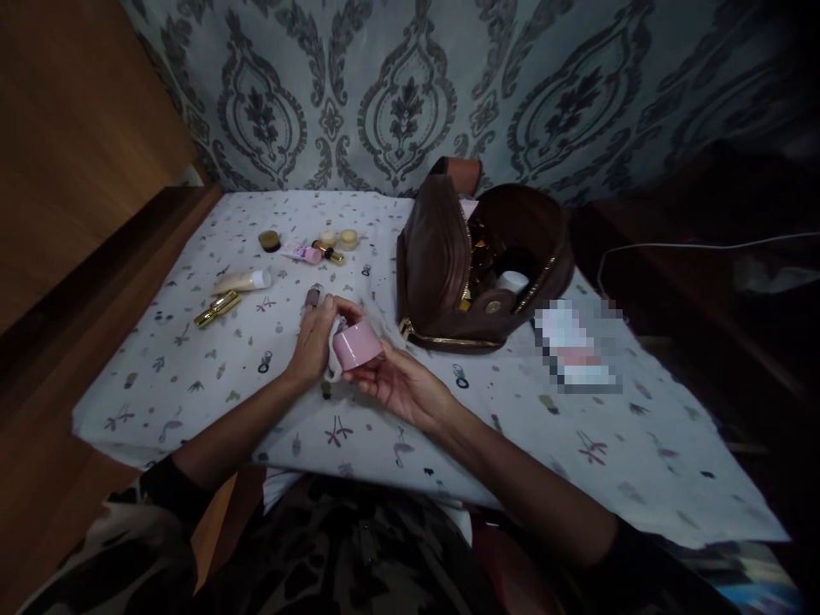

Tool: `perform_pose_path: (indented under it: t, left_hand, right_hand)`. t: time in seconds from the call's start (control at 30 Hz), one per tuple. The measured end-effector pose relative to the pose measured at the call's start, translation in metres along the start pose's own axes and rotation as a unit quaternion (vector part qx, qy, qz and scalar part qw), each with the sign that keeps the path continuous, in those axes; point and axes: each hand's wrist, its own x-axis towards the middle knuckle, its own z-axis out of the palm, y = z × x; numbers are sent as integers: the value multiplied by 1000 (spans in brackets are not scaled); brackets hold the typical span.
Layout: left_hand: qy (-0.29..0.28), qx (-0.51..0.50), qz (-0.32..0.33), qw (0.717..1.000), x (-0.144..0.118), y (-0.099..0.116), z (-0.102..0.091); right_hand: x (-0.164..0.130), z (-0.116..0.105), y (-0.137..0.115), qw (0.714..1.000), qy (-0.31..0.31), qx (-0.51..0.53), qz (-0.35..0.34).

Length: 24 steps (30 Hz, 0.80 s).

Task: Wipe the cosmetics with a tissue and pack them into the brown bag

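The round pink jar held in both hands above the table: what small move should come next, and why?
Probably twist the lid off. The round pink jar lies on the right hand, while the left hand wraps its end, a grip that suits turning. The open brown leather pouch stands just behind it.

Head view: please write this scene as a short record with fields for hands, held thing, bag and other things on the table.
left hand: fingers on the upper side of the pink jar
right hand: palm up, holds the pink jar from below
held thing: pink jar, round, tilted, above the table
bag: brown cosmetic bag, unzipped, bottles and a white cap inside
left of bag: cream tube, gold lipstick, small round jars
surface: white patterned tablecloth
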Motion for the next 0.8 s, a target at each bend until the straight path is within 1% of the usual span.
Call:
perform_pose_path:
  t: [0.1, 0.23, 0.4, 0.47, 0.53, 0.67, 0.8]
  left_hand:
    - [-10, -4, 0, 1000, 0, -4, 1]
    - [5, 15, 2, 1000, 0, -7, 1]
    - [1, 28, 16, 999, 0, -5, 1]
    - [4, 35, 16, 999, 0, -3, 1]
    - [8, 27, -1, 1000, 1, -1, -1]
    - [-1, -28, -64, 998, 3, -4, -4]
    - [-35, -51, -64, 996, 5, -11, -6]
  right_hand:
    - [1, -1, 2, 1000, 5, 11, -6]
    - [3, -2, 5, 999, 17, 10, -31]
    - [4, -2, 6, 999, 34, -8, -40]
    - [3, -2, 5, 999, 26, -15, -34]
    - [2, -1, 4, 999, 7, -24, -25]
    - [-1, 0, 4, 999, -9, -35, -16]
    - [-2, 2, 5, 998, -16, -58, -12]
